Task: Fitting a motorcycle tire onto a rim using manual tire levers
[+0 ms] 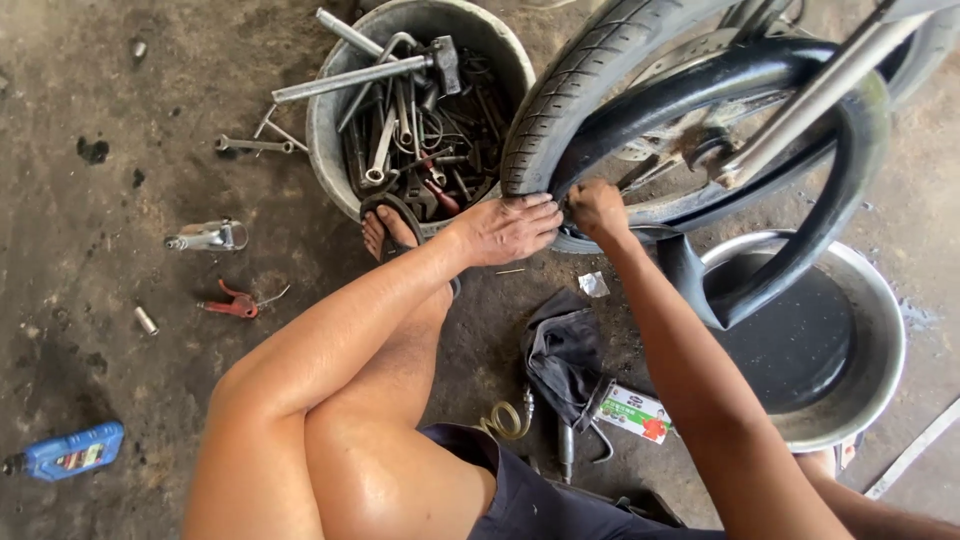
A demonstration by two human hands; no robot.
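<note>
A black tyre [570, 90] on a spoked wheel stands in front of me, with a black inner tube [800, 230] looping out of it on the right. My left hand [510, 226] lies flat with its fingers pressing on the tyre's lower edge. My right hand [597, 208] is closed right beside it, its fingers tucked in at the tyre's bead next to the rim [690, 205]. What the right fingers grip is hidden. My bare left knee and a foot in a sandal [392, 222] are below the left arm.
A grey bucket [330, 110] full of spanners and tools stands behind my foot. A metal basin [880, 330] holding dark water sits under the tube at right. On the concrete floor lie a red tool [232, 303], a metal fitting [205, 237], a blue bottle [70, 450], a dark rag [562, 350] and a small box [632, 411].
</note>
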